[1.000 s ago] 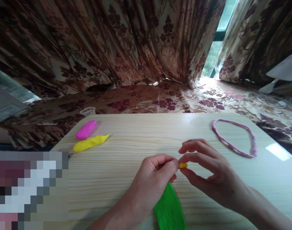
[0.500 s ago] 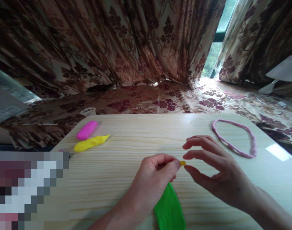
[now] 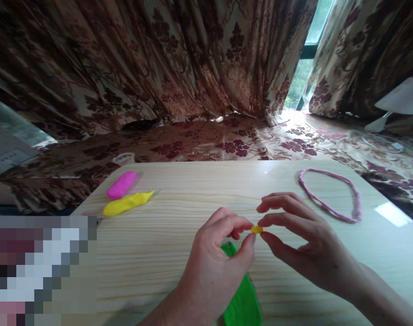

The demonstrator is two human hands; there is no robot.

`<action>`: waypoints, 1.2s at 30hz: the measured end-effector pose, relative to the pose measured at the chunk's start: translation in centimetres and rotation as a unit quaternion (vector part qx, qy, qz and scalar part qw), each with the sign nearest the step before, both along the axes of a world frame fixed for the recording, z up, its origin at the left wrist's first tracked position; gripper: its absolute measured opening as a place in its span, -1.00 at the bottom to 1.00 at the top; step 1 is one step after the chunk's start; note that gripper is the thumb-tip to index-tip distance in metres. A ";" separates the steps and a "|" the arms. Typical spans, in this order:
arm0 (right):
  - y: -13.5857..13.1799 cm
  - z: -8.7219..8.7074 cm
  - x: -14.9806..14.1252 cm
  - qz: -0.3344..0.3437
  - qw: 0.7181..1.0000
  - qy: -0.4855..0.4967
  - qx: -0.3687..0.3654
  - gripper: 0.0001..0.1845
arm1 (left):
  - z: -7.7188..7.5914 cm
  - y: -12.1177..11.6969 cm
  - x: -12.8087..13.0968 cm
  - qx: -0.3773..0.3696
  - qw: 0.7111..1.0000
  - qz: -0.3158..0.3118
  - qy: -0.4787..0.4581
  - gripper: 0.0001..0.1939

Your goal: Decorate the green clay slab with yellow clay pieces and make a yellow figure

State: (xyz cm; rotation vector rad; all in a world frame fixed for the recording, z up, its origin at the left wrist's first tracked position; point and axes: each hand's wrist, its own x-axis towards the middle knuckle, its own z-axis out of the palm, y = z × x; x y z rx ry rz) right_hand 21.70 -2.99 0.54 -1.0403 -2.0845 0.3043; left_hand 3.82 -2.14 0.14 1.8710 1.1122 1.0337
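A small yellow piece of modelling clay (image 3: 257, 230) is pinched between the fingertips of both hands above the table. My left hand (image 3: 220, 253) has its thumb and index finger at the piece's left end. My right hand (image 3: 308, 240) touches the right end with thumb and index finger, its other fingers curved and apart. Below my left hand lies a flat, long green piece of clay (image 3: 243, 301), partly hidden by that hand and cut off by the lower edge of the view.
On the pale wood-grain table (image 3: 179, 179), a pink clay block (image 3: 121, 184) and a yellow clay lump with a pointed end (image 3: 126, 204) lie at the left. A pinkish-purple ring (image 3: 355, 199) rests at the right. Beyond stand a white lamp (image 3: 401, 96) and patterned curtains (image 3: 192, 59).
My left thumb and index finger have parted slightly around the small yellow piece, showing more of it. My right index fingertip has come down onto it. More of the green piece's top end shows.
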 end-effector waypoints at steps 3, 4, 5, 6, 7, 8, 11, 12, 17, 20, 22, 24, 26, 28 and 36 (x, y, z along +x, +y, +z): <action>-0.1 0.0 0.0 -0.004 1.000 -0.005 0.006 -0.77 | -0.5 0.0 0.1 0.040 0.999 0.000 0.006 -0.85; -0.1 0.1 0.0 -0.006 1.000 -0.011 0.009 -0.77 | -0.6 0.1 0.1 0.047 0.999 0.000 0.011 -0.84; -0.2 0.1 0.0 -0.007 1.000 -0.017 0.013 -0.77 | -0.6 0.1 0.2 0.054 0.998 0.001 0.016 -0.84; -0.2 0.2 0.0 -0.007 1.000 -0.025 0.017 -0.78 | -0.6 0.1 0.2 0.059 0.998 0.001 0.021 -0.85; -0.2 0.3 0.0 -0.004 0.999 -0.032 0.019 -0.79 | -0.5 0.0 0.2 0.063 0.998 0.001 0.027 -0.85; -0.2 0.4 0.0 -0.002 0.999 -0.036 0.021 -0.80 | -0.4 -0.1 -0.1 0.068 0.997 0.000 0.035 -0.85; 0.0 0.8 -0.1 0.008 0.998 -0.051 0.020 -0.82 | -0.2 -0.8 -2.1 0.112 0.990 0.029 0.075 -0.78; 0.1 0.8 -0.2 0.013 0.998 -0.060 0.015 -0.82 | -0.2 -1.2 -3.1 0.136 0.985 0.054 0.095 -0.75; 0.7 0.0 -1.5 0.069 0.987 -0.121 -0.081 -0.86 | -2.5 -3.8 -8.5 0.176 0.961 0.122 0.176 -0.72; 0.8 -1.0 -2.7 0.092 0.978 -0.138 -0.126 -0.86 | -4.3 -5.0 -9.8 0.170 0.961 0.110 0.190 -0.73; 1.0 -1.5 -3.4 0.093 0.976 -0.138 -0.139 -0.86 | -5.1 -5.5 -10.0 0.165 0.962 0.104 0.193 -0.73; 1.1 -1.9 -3.8 0.087 0.977 -0.129 -0.143 -0.86 | -5.4 -5.6 -10.1 0.160 0.963 0.104 0.187 -0.73; 1.2 -2.3 -3.9 0.080 0.979 -0.118 -0.147 -0.86 | -5.4 -5.6 -10.1 0.156 0.966 0.098 0.180 -0.72; 1.2 -2.7 -3.9 0.076 0.979 -0.111 -0.155 -0.86 | -5.3 -5.5 -10.2 0.154 0.969 0.088 0.174 -0.71; 1.1 -3.6 -4.0 0.082 0.978 -0.092 -0.169 -0.86 | -5.3 -5.4 -10.2 0.137 0.973 0.095 0.162 -0.72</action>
